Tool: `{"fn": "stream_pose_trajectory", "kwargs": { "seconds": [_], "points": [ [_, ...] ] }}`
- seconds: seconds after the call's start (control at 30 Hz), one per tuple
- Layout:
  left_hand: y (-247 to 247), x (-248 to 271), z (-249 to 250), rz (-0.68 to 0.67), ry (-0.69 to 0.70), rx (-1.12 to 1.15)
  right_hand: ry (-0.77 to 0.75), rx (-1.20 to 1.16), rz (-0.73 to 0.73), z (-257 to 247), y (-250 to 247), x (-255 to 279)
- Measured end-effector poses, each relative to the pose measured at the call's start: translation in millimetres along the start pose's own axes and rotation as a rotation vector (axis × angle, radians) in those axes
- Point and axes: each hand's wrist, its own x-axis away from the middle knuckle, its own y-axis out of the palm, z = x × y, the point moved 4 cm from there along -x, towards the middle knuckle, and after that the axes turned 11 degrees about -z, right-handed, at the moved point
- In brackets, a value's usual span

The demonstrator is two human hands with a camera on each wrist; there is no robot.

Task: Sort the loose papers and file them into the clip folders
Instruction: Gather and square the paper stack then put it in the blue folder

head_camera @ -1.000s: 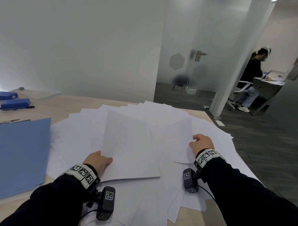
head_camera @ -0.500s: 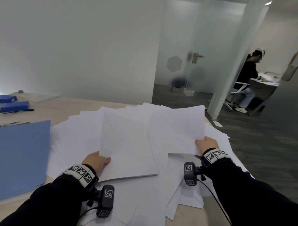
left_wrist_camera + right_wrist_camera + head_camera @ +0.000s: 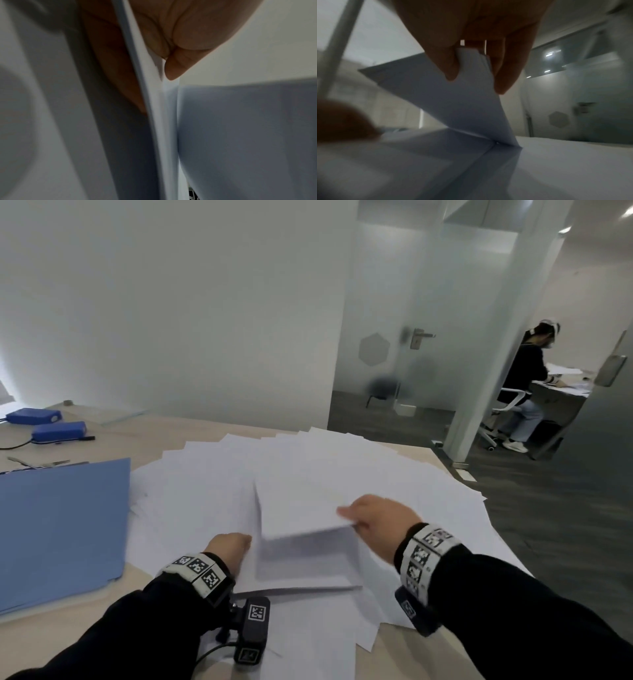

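White loose papers [image 3: 394, 484] lie fanned across the wooden table [image 3: 44, 631]. My left hand [image 3: 227, 546] grips the near left edge of a gathered stack of sheets [image 3: 308, 563]; in the left wrist view the thumb [image 3: 173, 69] sits on top of the stack's edge [image 3: 154, 108]. My right hand [image 3: 373, 518] pinches one sheet [image 3: 298, 505] by its right corner and holds it tilted just above that stack; the right wrist view shows this sheet [image 3: 453, 97] caught between thumb and fingers. A blue clip folder [image 3: 58, 529] lies shut at the left.
Two blue boxes [image 3: 58, 431] with a cable lie at the far left, with metal clips [image 3: 37, 463] behind the folder. The table's right edge drops to a dark floor. Behind a glass partition [image 3: 404, 337] another person [image 3: 527, 378] sits at a desk.
My right hand lifted one sheet from the right side of the pile and carried it left over the stack in my left hand. The left hand kept its grip.
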Motion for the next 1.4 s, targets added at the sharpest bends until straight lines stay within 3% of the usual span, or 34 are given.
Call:
{"fn": "stream_pose_trajectory", "kwargs": {
  "seconds": [0.07, 0.13, 0.23, 0.33, 0.43, 0.57, 0.67, 0.73, 0.83, 1.03, 1.4],
  "points": [
    [-2, 2, -4, 0.014, 0.010, 0.116, -0.038, 0.133, -0.189, -18, 21, 1],
    [1, 5, -5, -0.028, -0.004, 0.140, -0.053, 0.201, -0.251, -28, 35, 3],
    [10, 16, 2, -0.084, -0.016, -0.065, -0.094, 0.166, -0.266, -37, 49, 1],
    [11, 32, 14, -0.014, -0.005, -0.248, -0.102, 0.053, -0.339, -42, 64, -1],
    [10, 30, 15, -0.067, 0.069, -0.427, 0.008, -0.058, -0.388, -35, 65, 0],
    [6, 37, 13, -0.106, 0.256, -0.294, 0.241, -0.483, -0.093, -7, 44, -2],
    [5, 49, 15, -0.142, 0.378, -0.141, 0.452, -0.991, 0.122, 18, 39, -4],
    [4, 56, 19, -0.174, 0.437, -0.102, 0.544, -1.343, 0.177, 25, 41, -6],
    [4, 66, 26, -0.225, 0.520, -0.117, 0.405, -1.637, 0.224, 17, 35, -11],
    [-4, 78, 53, -0.229, 0.637, -0.088, 0.082, -1.498, 0.424, 1, -5, -15],
    [-1, 77, 59, -0.221, 0.646, 0.105, -0.030, -1.466, 0.424, -13, 2, 0]
  ]
}}
